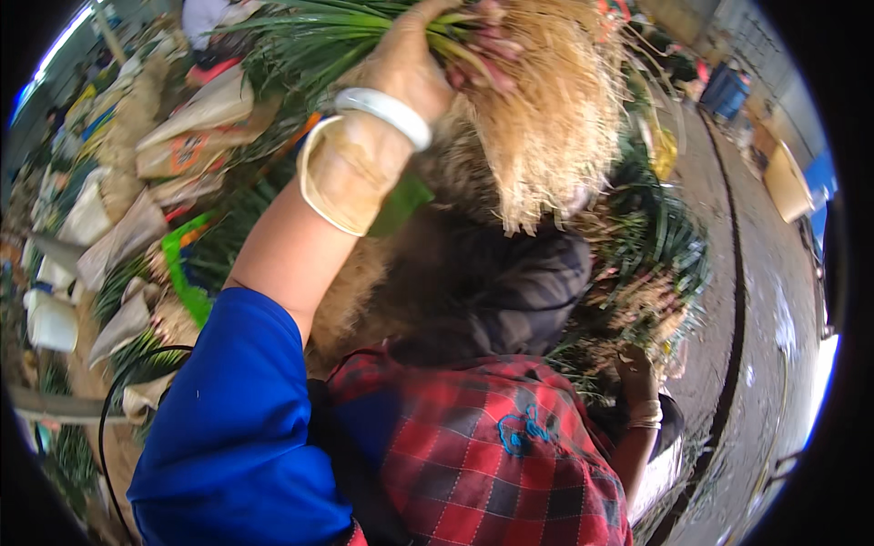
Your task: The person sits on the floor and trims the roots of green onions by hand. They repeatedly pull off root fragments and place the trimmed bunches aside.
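Note:
My left hand (413, 65) is raised at the top of the view, wrapped around a bunch of spring onions (488, 51). The green leaves point left, the pinkish bulbs lie by my fingers, and a thick mass of pale roots (553, 130) hangs to the right. A white bangle and a loose cream band circle that wrist. At the lower right, my right hand (637, 372) reaches to the root ends of a pile of spring onions (649, 293). Its fingertips are partly hidden there, so its grip is unclear.
A red checked apron (491, 437) covers my lap. Sacks (198, 143), a white container (51, 321) and more spring onions lie to the left. Across the wet floor (771, 327) on the right stand a blue barrel (725, 92) and a beige tub (786, 183). A person (205, 24) is at upper left.

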A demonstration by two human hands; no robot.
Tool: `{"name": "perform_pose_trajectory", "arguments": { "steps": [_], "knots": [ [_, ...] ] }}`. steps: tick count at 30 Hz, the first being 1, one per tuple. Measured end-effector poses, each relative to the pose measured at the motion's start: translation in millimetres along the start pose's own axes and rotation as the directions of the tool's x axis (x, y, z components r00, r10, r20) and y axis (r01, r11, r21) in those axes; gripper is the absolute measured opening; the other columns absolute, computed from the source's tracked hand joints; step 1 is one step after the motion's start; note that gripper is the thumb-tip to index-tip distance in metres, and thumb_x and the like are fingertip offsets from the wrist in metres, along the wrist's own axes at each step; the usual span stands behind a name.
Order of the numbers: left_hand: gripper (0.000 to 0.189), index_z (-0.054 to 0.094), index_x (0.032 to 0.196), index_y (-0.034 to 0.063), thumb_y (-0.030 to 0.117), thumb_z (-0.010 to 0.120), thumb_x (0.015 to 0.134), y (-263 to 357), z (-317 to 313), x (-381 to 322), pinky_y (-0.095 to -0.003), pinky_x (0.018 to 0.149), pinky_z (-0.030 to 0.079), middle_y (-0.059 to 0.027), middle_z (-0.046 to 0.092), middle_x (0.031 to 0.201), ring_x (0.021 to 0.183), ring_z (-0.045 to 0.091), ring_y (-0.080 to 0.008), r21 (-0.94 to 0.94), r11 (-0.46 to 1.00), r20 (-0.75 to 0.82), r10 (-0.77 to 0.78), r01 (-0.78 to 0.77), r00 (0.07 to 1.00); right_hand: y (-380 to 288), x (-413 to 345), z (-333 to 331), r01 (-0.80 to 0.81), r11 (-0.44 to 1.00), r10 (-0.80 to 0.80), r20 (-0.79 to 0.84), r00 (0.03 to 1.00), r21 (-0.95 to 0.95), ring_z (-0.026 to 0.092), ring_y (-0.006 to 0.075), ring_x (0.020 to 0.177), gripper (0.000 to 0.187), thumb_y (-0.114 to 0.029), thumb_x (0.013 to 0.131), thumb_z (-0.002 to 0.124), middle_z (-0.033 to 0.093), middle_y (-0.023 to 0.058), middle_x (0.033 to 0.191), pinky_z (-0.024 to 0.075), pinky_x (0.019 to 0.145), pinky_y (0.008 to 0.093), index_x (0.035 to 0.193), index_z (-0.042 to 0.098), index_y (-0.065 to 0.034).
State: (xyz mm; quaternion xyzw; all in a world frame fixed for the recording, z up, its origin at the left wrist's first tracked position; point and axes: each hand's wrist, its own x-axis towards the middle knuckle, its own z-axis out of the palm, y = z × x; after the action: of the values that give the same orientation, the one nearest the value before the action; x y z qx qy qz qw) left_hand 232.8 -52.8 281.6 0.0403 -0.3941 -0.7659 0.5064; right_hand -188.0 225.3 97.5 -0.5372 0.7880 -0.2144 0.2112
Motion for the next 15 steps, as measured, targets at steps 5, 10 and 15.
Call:
{"name": "perform_pose_trajectory", "arguments": {
  "steps": [5, 10, 15],
  "knots": [
    [0.024, 0.056, 0.082, -0.0028, 0.021, 0.057, 0.08, 52.6, -92.2, -62.5, -0.0364, 0.059, 0.053, -0.0089, 0.059, 0.071, 0.063, 0.059, -0.0244, -0.014, 0.999, -0.341, 0.035, -0.042, 0.939, -6.8, 22.7, 18.2, 0.037, 0.997, -0.025, 0.156, 0.987, -0.071, 0.058, 0.0254, 0.068, 0.028, -0.022, 0.075, 0.059, 0.06, 0.0133, 0.077, 0.0449, 0.062, 0.0345, 0.095, 0.058, -0.0016],
    [0.022, 0.052, 0.083, 0.0021, 0.022, 0.06, 0.078, 54.5, -179.9, -139.0, -0.0279, 0.049, 0.04, -0.0061, 0.058, 0.079, 0.055, 0.044, -0.0118, 0.278, 0.96, -0.567, 0.173, -0.01, 0.805, 27.6, 60.3, 45.0, -0.116, 0.985, 0.148, 0.293, 0.945, -0.124, 0.054, 0.0198, 0.058, 0.025, -0.024, 0.076, 0.056, 0.057, 0.0113, 0.064, 0.0435, 0.055, 0.034, 0.091, 0.058, -0.0045],
    [0.038, 0.054, 0.099, -0.004, 0.028, 0.057, 0.079, 28.2, -255.1, -225.8, -0.0239, 0.044, 0.049, -0.0098, 0.059, 0.087, 0.053, 0.051, -0.0103, 0.364, 0.93, -0.669, 0.229, 0.043, 0.707, 98.3, 63.9, 62.8, -0.156, 0.982, 0.187, 0.405, 0.895, -0.109, 0.057, 0.0186, 0.062, 0.018, -0.018, 0.081, 0.052, 0.06, 0.0131, 0.07, 0.0446, 0.058, 0.0303, 0.09, 0.06, -0.0036]
  ]
}}
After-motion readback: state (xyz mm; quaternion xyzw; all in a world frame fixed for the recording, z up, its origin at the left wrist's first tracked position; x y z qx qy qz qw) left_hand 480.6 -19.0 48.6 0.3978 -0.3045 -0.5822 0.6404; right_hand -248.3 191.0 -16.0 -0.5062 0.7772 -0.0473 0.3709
